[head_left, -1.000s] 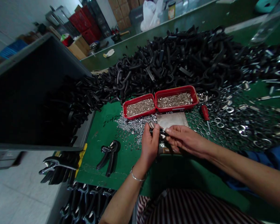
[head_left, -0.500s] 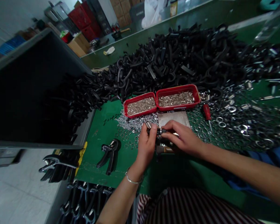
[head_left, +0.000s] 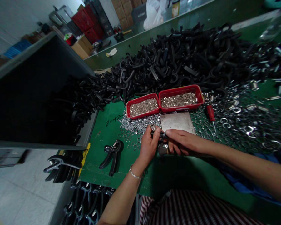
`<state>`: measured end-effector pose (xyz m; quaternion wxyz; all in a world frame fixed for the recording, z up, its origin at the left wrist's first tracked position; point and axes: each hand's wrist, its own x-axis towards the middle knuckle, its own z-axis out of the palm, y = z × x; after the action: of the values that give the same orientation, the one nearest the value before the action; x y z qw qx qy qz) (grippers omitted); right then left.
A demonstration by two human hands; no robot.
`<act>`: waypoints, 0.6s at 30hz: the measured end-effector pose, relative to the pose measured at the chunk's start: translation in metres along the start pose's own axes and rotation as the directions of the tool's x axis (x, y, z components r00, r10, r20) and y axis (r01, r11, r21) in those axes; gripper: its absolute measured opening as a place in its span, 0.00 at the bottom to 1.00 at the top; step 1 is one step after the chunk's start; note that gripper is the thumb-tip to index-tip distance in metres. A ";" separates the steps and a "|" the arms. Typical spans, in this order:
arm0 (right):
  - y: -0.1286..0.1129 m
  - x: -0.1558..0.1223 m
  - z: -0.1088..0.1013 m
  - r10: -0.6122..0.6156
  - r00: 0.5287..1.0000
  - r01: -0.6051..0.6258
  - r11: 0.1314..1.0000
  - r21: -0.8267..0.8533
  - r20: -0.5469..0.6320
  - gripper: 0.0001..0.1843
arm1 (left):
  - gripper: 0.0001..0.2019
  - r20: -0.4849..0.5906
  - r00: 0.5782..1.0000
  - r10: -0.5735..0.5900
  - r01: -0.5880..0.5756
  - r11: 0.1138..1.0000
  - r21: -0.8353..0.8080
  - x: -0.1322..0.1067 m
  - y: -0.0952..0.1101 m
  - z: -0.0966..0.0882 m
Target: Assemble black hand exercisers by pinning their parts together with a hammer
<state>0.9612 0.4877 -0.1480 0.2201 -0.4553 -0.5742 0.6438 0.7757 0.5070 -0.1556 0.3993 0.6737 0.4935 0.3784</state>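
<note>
Dim Workshop With a Pale Wall [head_left: 14,18]

The light is weak and a little bluish. The floor [head_left: 21,193] is pale grey, with thin joint lines. Behind the green worktable [head_left: 126,156] stand red plastic crates [head_left: 83,22], and brown cardboard boxes [head_left: 123,12] are stacked farther right.

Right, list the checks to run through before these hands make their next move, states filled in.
1. Left hand gripping the black piece: ok.
2. Coiled spring visible above the left fingers: ok.
3. Right hand pinching the piece's end firmly: cannot tell; its grip is partly hidden.
4. Red trays stocked with small metal pieces: ok.
5. Metal plate fully uncovered: not ok; the right hand overlaps its lower edge in view.
6. Red screwdriver uncovered by either hand: ok.
</note>
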 end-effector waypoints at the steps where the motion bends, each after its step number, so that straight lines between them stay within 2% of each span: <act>1: 0.000 -0.001 -0.001 -0.091 0.989 0.071 0.983 -0.169 -0.115 0.30 | 0.13 -0.015 1.000 -0.024 0.024 0.999 -0.023 0.000 0.000 0.001; 2: -0.001 -0.002 -0.001 -0.169 0.968 0.108 0.949 -0.295 -0.188 0.27 | 0.13 -0.024 0.999 -0.032 0.030 0.999 -0.045 0.000 0.001 0.002; 3: -0.001 -0.003 -0.001 -0.195 0.959 0.116 0.933 -0.340 -0.208 0.27 | 0.12 -0.026 0.999 -0.020 0.018 0.998 -0.062 -0.001 0.001 0.003; 4: 0.000 -0.004 0.000 -0.155 0.972 0.099 0.951 -0.291 -0.177 0.28 | 0.12 -0.017 1.000 0.008 -0.009 0.997 -0.076 -0.002 0.001 0.004; 6: 0.001 -0.006 0.001 0.014 0.998 -0.014 1.000 -0.007 0.053 0.37 | 0.12 0.025 0.997 0.077 -0.075 0.994 -0.080 -0.004 0.002 0.004; 7: 0.002 -0.007 0.001 0.071 0.981 -0.093 0.988 0.120 0.179 0.42 | 0.12 0.050 0.994 0.100 -0.097 0.993 -0.061 -0.005 0.002 0.004; 8: 0.003 -0.007 0.001 0.090 0.967 -0.138 0.972 0.188 0.239 0.43 | 0.12 0.077 0.991 0.107 -0.104 0.994 -0.034 -0.005 0.002 0.004; 9: 0.003 -0.008 0.000 0.082 0.973 -0.125 0.973 0.193 0.217 0.42 | 0.12 0.089 0.991 0.097 -0.096 0.995 -0.014 -0.006 0.002 0.005; 10: 0.003 -0.008 0.000 0.051 0.990 -0.069 0.988 0.141 0.129 0.38 | 0.12 0.086 0.993 0.077 -0.077 0.997 -0.009 -0.005 0.002 0.005; 12: 0.003 -0.007 0.000 -0.033 0.998 0.032 0.999 -0.020 -0.061 0.31 | 0.12 0.027 0.998 0.051 -0.050 0.998 -0.045 -0.004 0.004 0.006; 13: 0.002 -0.007 0.000 -0.054 0.994 0.047 0.996 -0.074 -0.097 0.29 | 0.11 -0.005 0.998 0.061 -0.061 0.996 -0.066 -0.003 0.005 0.007; 14: 0.001 -0.007 0.000 -0.042 0.997 0.036 0.996 -0.086 -0.070 0.30 | 0.10 -0.030 0.995 0.094 -0.096 0.993 -0.068 -0.002 0.007 0.007; 16: 0.000 -0.007 0.000 0.030 0.996 -0.028 0.999 -0.031 0.081 0.39 | 0.09 -0.034 0.977 0.210 -0.211 0.977 -0.017 0.000 0.009 0.007; 17: -0.002 -0.007 -0.001 0.038 0.993 -0.036 0.999 -0.021 0.111 0.42 | 0.09 -0.023 0.966 0.258 -0.258 0.966 0.010 0.001 0.010 0.007; 18: -0.003 -0.006 -0.002 0.014 0.997 -0.010 0.999 -0.048 0.071 0.41 | 0.09 -0.015 0.961 0.276 -0.275 0.961 0.024 0.001 0.010 0.008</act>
<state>0.9656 0.4843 -0.1432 0.1848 -0.4407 -0.5940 0.6471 0.7865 0.5051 -0.1492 0.3310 0.7366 0.4026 0.4310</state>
